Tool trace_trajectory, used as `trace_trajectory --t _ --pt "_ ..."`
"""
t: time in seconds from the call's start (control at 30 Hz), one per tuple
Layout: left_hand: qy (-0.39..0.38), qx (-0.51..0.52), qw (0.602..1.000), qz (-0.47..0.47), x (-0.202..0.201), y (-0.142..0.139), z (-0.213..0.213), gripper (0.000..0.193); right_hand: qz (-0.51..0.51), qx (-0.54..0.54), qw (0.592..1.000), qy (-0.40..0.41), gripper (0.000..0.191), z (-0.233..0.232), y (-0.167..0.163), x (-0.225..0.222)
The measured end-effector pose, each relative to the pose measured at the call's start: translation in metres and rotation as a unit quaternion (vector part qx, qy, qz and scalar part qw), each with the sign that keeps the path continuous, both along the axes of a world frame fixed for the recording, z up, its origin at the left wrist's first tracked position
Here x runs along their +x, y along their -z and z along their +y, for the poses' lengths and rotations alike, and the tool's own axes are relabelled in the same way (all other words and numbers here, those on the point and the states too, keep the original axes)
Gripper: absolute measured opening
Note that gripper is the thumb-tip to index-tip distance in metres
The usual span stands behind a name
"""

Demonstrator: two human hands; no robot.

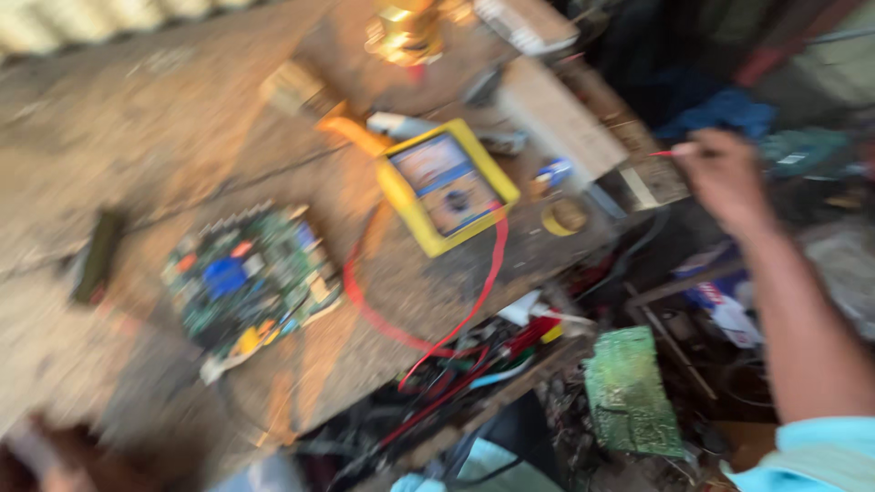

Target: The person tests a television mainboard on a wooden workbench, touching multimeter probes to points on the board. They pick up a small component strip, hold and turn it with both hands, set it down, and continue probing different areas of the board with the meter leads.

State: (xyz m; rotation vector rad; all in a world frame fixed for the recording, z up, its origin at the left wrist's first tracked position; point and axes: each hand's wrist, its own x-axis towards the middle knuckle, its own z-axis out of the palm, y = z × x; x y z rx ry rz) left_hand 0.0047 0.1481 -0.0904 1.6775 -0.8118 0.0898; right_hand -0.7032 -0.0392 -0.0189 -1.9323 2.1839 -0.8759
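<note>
— Red, that thin probe (663, 153): who holds it?
— The right hand (725, 173), out past the tabletop's (137, 137) far edge, fingers pinched on it.
— And the meter?
— The yellow multimeter (447, 185) lies on the tabletop, a red lead (474, 305) looping from it toward the near edge. A green circuit board (248, 273) sits just left of it.
— The left hand?
— A blur at the bottom-left corner (55, 456); I cannot tell how its fingers are set.

Bench: worn wooden worktop (137, 137), scuffed and stained, lit by warm daylight.
Wall: pale corrugated sheet (82, 20) along the top left.
Below: dim, cluttered floor (711, 364) beside the bench.
</note>
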Motion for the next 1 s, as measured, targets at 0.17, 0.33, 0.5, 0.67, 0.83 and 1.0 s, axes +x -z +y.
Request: trace_trajectory --t 0.17,0.33,0.5,0.67,0.83,1.0 --pt "0.061 -0.072 0.991 0.095 0.005 0.016 0.010 0.016 0.059 -0.256 0.961 -0.082 0.038 0.063 -0.006 0.062" --pt "0.069 -0.131 0.983 0.105 -0.001 0.010 0.004 0.017 -0.002 -0.138 0.970 -0.200 0.005 0.162 0.005 0.148" --pt "0.057 -0.136 0.983 0.107 -0.010 -0.002 0.004 0.022 -0.006 -0.099 0.963 -0.252 0.020 0.221 0.029 0.244" --pt "0.054 -0.170 0.982 0.055 -0.022 -0.020 0.001 0.023 0.010 -0.164 0.963 -0.212 0.026 0.220 0.036 0.308" --pt "-0.004 -0.089 0.990 -0.113 -0.043 -0.035 0.023 0.018 0.013 -0.173 0.960 -0.221 0.022 0.212 0.031 0.322" --pt "0.089 -0.088 0.977 -0.175 -0.079 -0.043 0.062 0.017 0.063 -0.085 0.950 -0.293 0.023 0.214 0.032 0.327"
